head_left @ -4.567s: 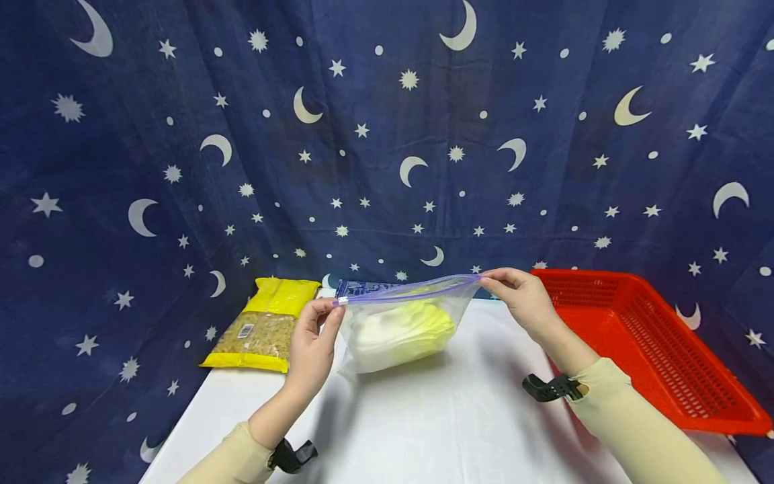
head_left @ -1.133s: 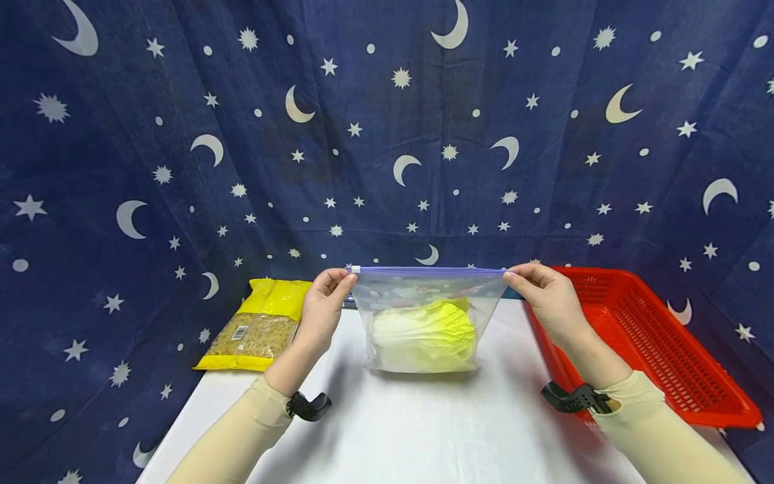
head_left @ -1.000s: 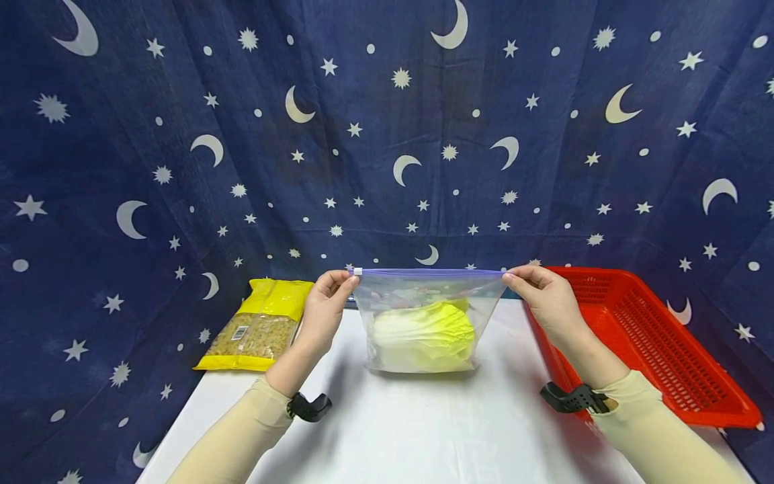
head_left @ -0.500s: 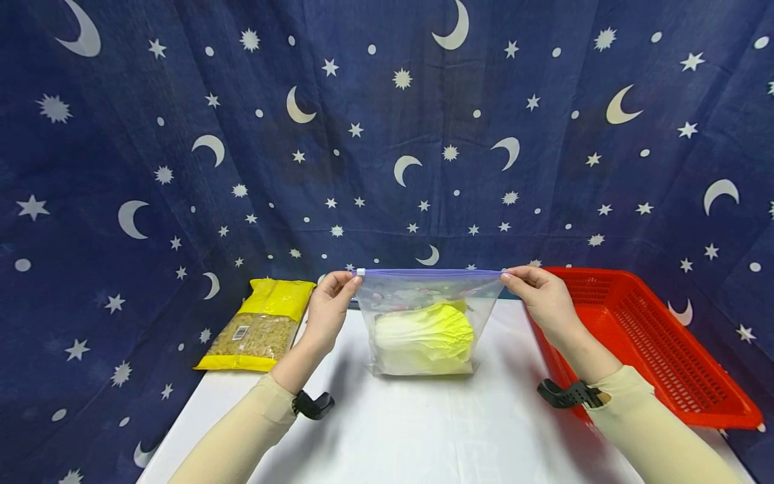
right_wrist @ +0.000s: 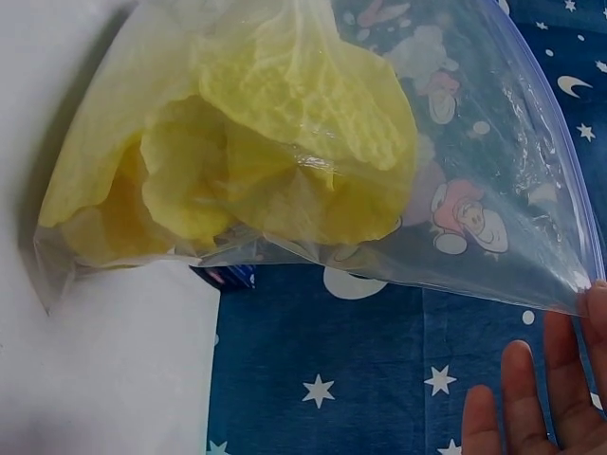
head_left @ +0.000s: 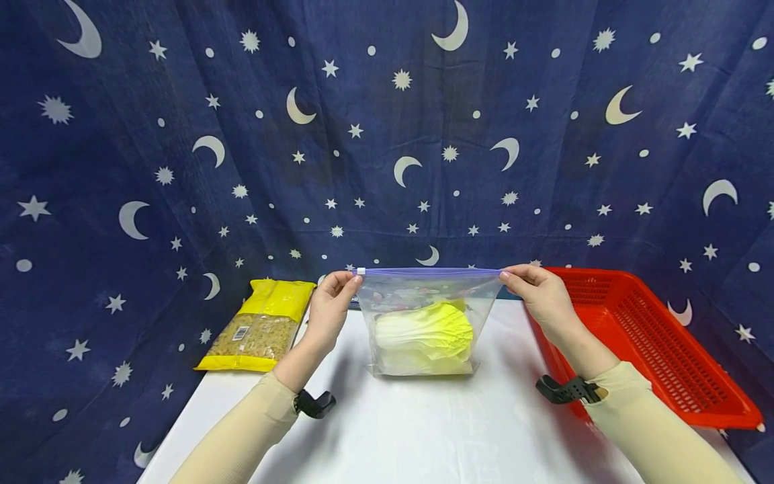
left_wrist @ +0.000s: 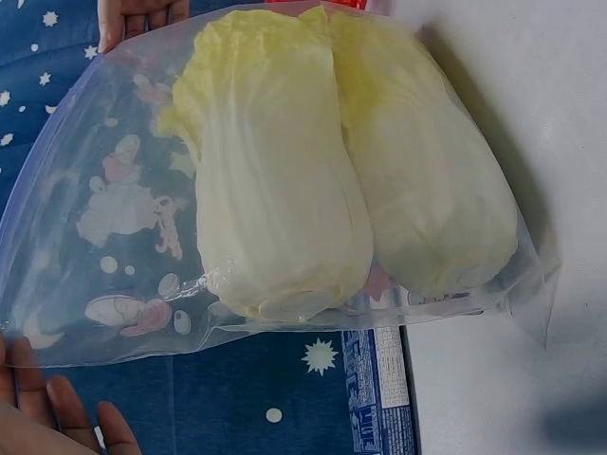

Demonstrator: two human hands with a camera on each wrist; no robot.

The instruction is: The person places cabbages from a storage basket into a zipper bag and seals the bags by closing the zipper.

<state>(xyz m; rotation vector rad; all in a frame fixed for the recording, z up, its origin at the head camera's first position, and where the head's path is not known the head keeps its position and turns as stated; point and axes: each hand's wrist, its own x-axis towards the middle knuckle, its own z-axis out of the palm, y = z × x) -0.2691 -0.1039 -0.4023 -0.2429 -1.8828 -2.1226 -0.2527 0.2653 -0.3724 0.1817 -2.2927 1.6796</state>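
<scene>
A clear zipper bag (head_left: 387,296) with a purple top strip is stretched between my two hands, its bottom on the white table. Inside lie napa cabbages (head_left: 423,333); the left wrist view shows two side by side, the white cabbage stem (left_wrist: 285,218) ends toward my left hand. Yellow leaf tips (right_wrist: 313,142) point toward my right hand. My left hand (head_left: 326,309) pinches the top left corner, beside the white slider (head_left: 361,271). My right hand (head_left: 547,299) pinches the top right corner with thumb and forefinger; its other fingers are extended in the right wrist view.
A yellow-ended bag (head_left: 256,329) of small tan pieces, perhaps pasta, lies at the left. A red plastic basket (head_left: 641,336) stands at the right. Behind the zipper bag, a blue printed package (left_wrist: 379,398) lies mostly hidden. A starry blue curtain (head_left: 387,134) hangs behind the white table (head_left: 423,430).
Earlier the bag was tilted with its mouth slightly parted; it now stands level with the top strip pulled straight. Over the last second, both hands have barely moved.
</scene>
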